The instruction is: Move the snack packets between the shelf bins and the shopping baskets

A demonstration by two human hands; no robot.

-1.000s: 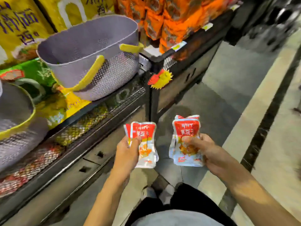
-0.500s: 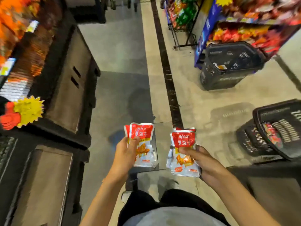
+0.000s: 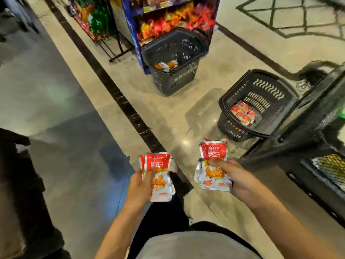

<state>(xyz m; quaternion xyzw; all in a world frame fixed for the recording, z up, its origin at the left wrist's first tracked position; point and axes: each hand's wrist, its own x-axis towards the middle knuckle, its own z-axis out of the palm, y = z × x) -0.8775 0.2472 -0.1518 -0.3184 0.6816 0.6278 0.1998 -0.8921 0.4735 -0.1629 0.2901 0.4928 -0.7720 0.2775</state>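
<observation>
Now both hands are held out in front, above the floor [image 3: 56, 109]. The left hand [image 3: 140, 186] holds a small bunch of red and white snack packets [image 3: 160, 176]. Its fingers [image 3: 150, 171] are clamped on the bunch, with the thumb on the front. The right hand [image 3: 237, 178] holds a second bunch [image 3: 212, 165] of the same kind. Its fingers are clamped on that bunch too, thumb on top. The two bunches are apart, side by side, with their red ends pointing away from the person.

Near the right hand, a black near basket [image 3: 268, 86] stands tilted on the floor. Some red packets [image 3: 242, 113] lie inside it. Farther off, a black far basket [image 3: 173, 45] sits on the floor, touching or just beside a blue shelf [image 3: 130, 25] full of bright snack bags. A few orange packets [image 3: 166, 65] lie in the bottom of that basket.

A dark stripe [image 3: 121, 98] runs across the floor between the grey part and the tan part. On the right edge is a black rack [image 3: 308, 146] with a mesh bin [image 3: 330, 169]; it is blurry, so what is in it may be more packets.
</observation>
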